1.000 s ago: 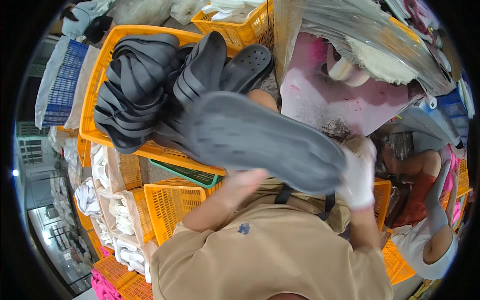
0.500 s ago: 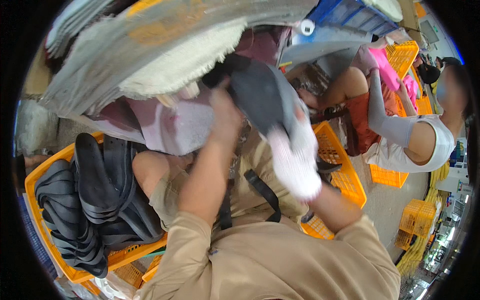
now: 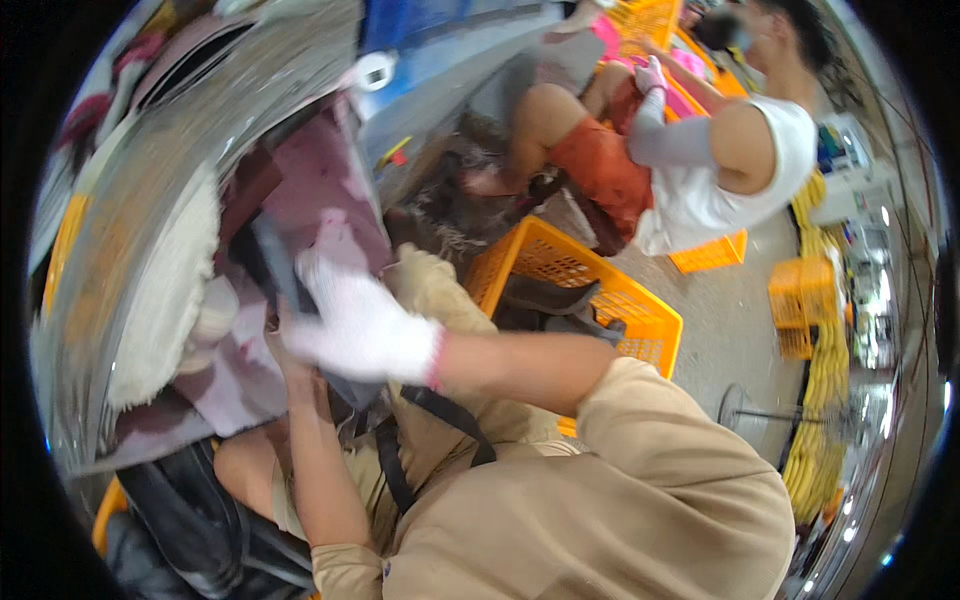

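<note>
Slipper (image 3: 268, 260), pinkish panel (image 3: 320, 170), grey floor (image 3: 702, 320)

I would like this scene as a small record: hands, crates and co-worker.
Left hand: bare, partly hidden, at dark slipper
Right hand: white-gloved, blurred, over slipper; grip unclear
Orange crate, right of hands: holds dark pieces
Second orange crate, lower left: holds dark slippers
Co-worker: white top, gray sleeve

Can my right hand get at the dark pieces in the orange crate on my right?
Probably yes: the orange crate is open-topped and nothing covers the dark pieces. Your right hand is at a dark slipper, though, so it would likely need freeing first.
</note>
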A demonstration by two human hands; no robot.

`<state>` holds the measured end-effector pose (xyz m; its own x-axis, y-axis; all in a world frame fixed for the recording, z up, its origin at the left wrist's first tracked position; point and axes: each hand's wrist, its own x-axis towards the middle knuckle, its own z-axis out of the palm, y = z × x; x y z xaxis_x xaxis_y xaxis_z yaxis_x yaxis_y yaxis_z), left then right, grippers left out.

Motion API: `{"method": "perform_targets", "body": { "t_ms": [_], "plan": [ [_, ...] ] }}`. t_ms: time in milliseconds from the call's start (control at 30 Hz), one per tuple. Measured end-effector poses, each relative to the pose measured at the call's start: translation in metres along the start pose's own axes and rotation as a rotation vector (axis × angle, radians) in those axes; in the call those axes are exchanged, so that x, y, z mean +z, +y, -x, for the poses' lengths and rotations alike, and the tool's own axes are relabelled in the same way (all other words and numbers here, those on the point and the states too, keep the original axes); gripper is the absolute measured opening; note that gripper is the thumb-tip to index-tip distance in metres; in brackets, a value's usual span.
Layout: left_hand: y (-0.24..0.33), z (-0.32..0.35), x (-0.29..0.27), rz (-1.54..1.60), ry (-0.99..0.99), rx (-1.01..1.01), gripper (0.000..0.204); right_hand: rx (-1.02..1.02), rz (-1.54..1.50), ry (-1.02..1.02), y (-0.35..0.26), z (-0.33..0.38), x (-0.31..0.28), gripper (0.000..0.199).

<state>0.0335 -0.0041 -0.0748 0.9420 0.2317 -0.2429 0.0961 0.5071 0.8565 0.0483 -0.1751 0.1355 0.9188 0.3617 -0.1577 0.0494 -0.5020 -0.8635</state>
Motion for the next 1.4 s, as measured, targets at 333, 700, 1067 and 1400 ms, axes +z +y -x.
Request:
{"method": "perform_targets", "body": {
  "t_ms": [333, 700, 1067, 1400],
  "plan": [
    [0.088, -0.02, 0.034, -1.132, 0.279, 0.081, 0.064, 0.049, -0.011, 0.308, 0.054, -0.086, -0.001, 0.056],
    [0.05, -0.042, 0.074, 0.029, 0.116, -0.233, 0.039, -0.658, 0.931, 0.084, -0.012, 0.02, -0.022, 0.051],
    [0.074, 0.024, 0.016, 0.631, 0.027, -0.309, 0.096, -0.723, 0.438, 0.139, 0.044, 0.052, 0.086, 0.04],
    [0.052, -0.004, 0.018, 0.548, 0.103, -0.443, 0.091, -0.093, 0.215, -0.377, -0.023, 0.012, 0.062, 0.069]
  ]
}}
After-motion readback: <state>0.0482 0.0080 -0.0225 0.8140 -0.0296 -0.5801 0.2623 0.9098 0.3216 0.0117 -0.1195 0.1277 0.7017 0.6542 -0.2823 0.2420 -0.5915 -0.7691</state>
